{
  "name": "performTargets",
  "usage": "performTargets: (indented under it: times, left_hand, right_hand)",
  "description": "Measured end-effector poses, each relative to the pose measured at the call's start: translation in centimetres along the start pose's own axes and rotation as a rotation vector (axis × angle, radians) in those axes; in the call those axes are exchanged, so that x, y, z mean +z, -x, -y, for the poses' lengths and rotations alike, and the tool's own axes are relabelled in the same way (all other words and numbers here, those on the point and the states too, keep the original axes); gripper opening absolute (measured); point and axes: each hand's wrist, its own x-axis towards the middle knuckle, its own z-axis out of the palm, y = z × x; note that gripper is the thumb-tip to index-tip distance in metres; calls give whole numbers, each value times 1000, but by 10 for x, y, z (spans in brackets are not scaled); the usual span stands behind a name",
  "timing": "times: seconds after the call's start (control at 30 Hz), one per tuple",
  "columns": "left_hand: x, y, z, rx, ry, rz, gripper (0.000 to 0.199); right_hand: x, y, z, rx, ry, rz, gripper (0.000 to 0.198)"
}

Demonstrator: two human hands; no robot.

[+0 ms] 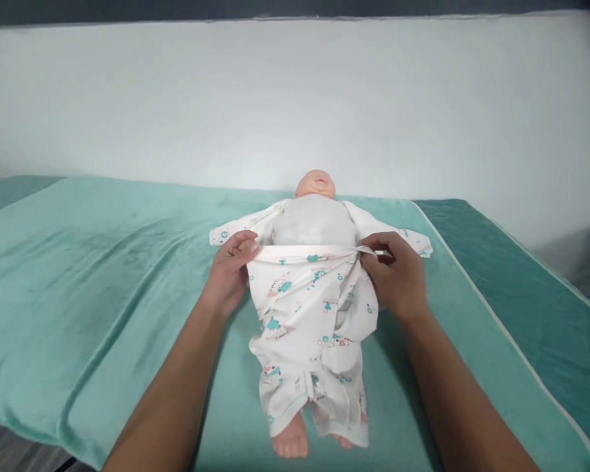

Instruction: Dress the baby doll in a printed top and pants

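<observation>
- Doll's feet (291, 438) nearest, poking out of the romper's leg openings.
- Romper (295, 308) on the doll (314, 219), front panel up over the belly; gap at its right side.
- Left hand (231, 269): thumb and fingers pinched on panel's top edge. Right hand (396, 272): curled, pinching the other end.
- Step, my read: panel held spread across belly. Next move calls for even tension, both pinches kept.
- Containers: none seen. Sleeves spread wide; can't tell what's inside.
- Chest not under panel, head beyond; green sheet (128, 314) underneath, wall (275, 105) behind.
</observation>
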Motion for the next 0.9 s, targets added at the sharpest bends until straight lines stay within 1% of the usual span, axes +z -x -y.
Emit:
performTargets:
  times: [0.1,0.2,0.27,0.33,0.4,0.47,0.5,0.57,0.63,0.7,0.77,0.83,0.9]
  left_hand:
    - [-2,-8,6,-2,9,-20,34]
    - [-3,-15,13,18,-41,-11,34]
    - [-2,-14,16,61,-149,22,31]
    - [1,-10,16,122,-305,80,27]
    - [4,-3,15,194,-472,178,26]
    - [10,5,13,273,-622,287,28]
    - [13,8,13,313,-684,321,29]
    - [18,12,13,381,-767,333,25]
    - [22,12,13,428,-779,304,21]
    - [23,10,14,422,-725,218,20]
    - [22,6,14,331,-640,68,25]
    - [19,1,15,238,-575,-80,33]
    - [16,-4,17,214,-551,-162,39]
  right_hand:
    - [7,-1,-5,99,-71,-6,11]
    - [12,0,-7,129,-136,31,7]
    - [13,0,-7,121,-188,62,7]
    - [14,0,-6,82,-240,72,5]
    - [14,1,-4,28,-278,71,3]
    - [15,3,1,-54,-289,91,4]
    - [16,5,4,-107,-283,109,6]
    - [17,7,10,-204,-259,149,9]
    - [17,9,15,-231,-226,165,10]
    - [17,9,17,-169,-192,158,11]
    - [16,7,17,-68,-167,158,12]
    - [14,4,14,40,-175,171,21]
    - [13,0,10,138,-209,225,31]
